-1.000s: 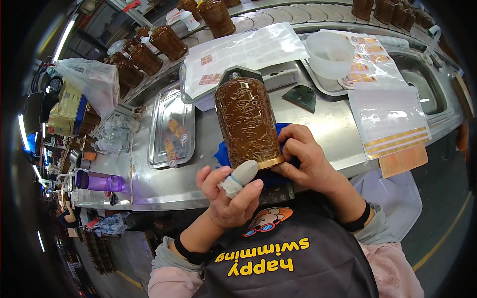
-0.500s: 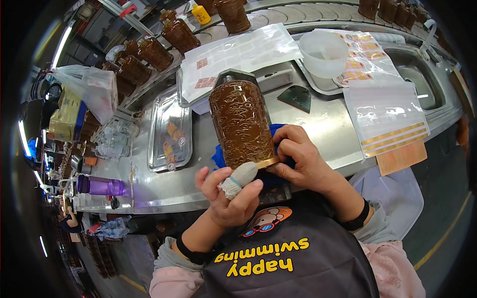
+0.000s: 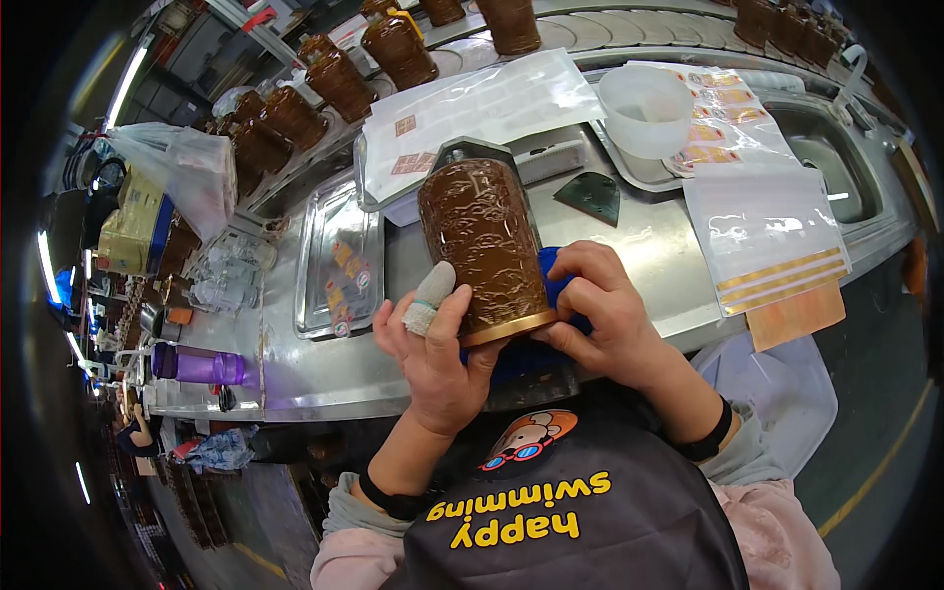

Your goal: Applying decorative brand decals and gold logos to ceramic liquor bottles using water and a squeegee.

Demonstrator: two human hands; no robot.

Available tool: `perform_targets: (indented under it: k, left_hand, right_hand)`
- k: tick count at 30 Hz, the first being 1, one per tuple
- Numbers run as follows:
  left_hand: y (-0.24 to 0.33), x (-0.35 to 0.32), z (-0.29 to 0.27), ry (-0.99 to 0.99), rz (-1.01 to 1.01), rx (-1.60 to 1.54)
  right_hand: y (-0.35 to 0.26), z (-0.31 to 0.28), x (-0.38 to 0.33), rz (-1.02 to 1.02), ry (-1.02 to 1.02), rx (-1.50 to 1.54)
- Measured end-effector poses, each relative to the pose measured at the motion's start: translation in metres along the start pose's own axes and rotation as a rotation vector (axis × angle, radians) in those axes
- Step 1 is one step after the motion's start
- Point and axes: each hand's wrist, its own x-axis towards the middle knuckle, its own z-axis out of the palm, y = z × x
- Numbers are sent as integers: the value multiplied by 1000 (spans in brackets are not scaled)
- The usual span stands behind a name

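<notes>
A brown embossed bottle (image 3: 482, 246) lies tilted on a dark stand with blue cloth (image 3: 553, 285), its base toward me. Around the front of its base runs a gold strip (image 3: 509, 328). My left hand (image 3: 438, 359) is closed at the lower left of the bottle, thumb by the strip's left end; one finger wears a pale wrapped cover (image 3: 429, 298). At the lower right, my right hand (image 3: 605, 320) is closed with its thumb against the strip's right end, and its other fingers curl over the blue cloth. The far side of the base is hidden.
Behind the stand are white label sheets (image 3: 492, 93), a translucent tub (image 3: 646, 111) and a dark green scraper-like plate (image 3: 590, 197). A plastic sheet with gold strips (image 3: 772, 236) overhangs the counter at right. Left lies a metal tray (image 3: 339, 285). Several brown bottles (image 3: 398, 51) stand along the conveyor (image 3: 600, 31).
My left hand has shifted left and turned, from in front of the base to the bottle's side. The gold strip's left part is now uncovered. Bottles on the conveyor have moved right.
</notes>
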Motion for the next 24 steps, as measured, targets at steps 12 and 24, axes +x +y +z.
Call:
perform_targets:
  k: [12,24]
  left_hand:
    - [-1,-15,7,19,-439,-905]
    - [-4,-15,4,14,-252,-584]
  right_hand:
    - [0,3,1,21,-18,14]
    - [-1,-15,-4,121,-59,158]
